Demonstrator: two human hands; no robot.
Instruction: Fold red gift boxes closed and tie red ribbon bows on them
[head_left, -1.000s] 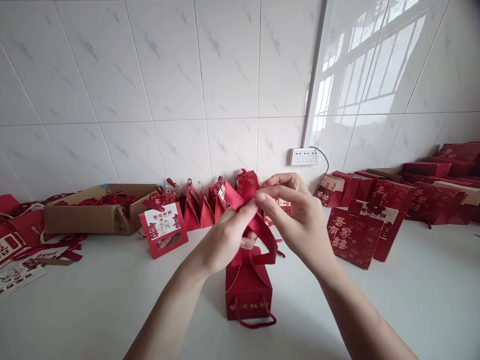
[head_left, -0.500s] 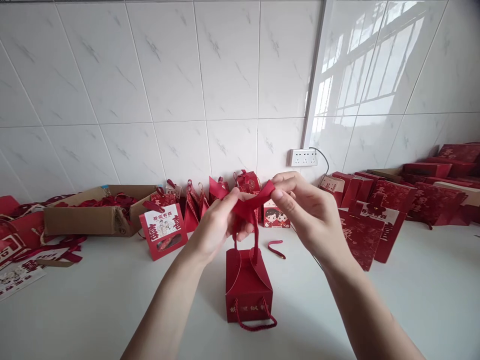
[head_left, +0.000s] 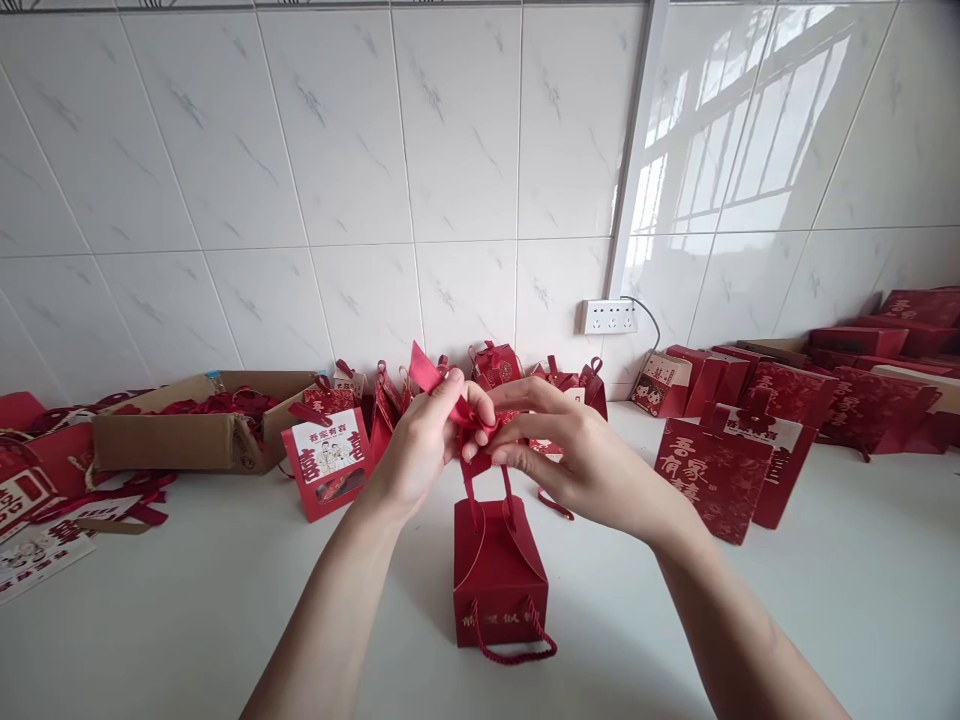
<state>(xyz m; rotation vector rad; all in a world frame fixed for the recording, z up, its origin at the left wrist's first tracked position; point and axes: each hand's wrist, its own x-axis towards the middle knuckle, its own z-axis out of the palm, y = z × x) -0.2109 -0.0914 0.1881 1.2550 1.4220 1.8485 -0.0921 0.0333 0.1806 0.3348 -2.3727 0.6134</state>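
Observation:
A small dark red gift box (head_left: 500,560) stands on the white table, with a twisted red cord handle (head_left: 517,657) drooping at its front. From its top rises a red ribbon (head_left: 426,368), bunched between my two hands above the box. My left hand (head_left: 431,430) pinches the ribbon, and one end sticks up past the thumb. On the other side, my right hand (head_left: 555,435) has its fingertips closed on the ribbon near the left fingers. Fingers partly hide where the ribbon is gathered.
A cardboard tray (head_left: 180,440) of red pieces sits at the left. Close by stands a red box with a white printed panel (head_left: 328,460). Several red boxes (head_left: 712,480) are grouped at the right. A power socket (head_left: 609,317) is on the tiled wall.
My right hand has moved left and down, bringing its ribbon part in to my left hand. The ribbon, spread out before, is now bunched. The gift box stays in place.

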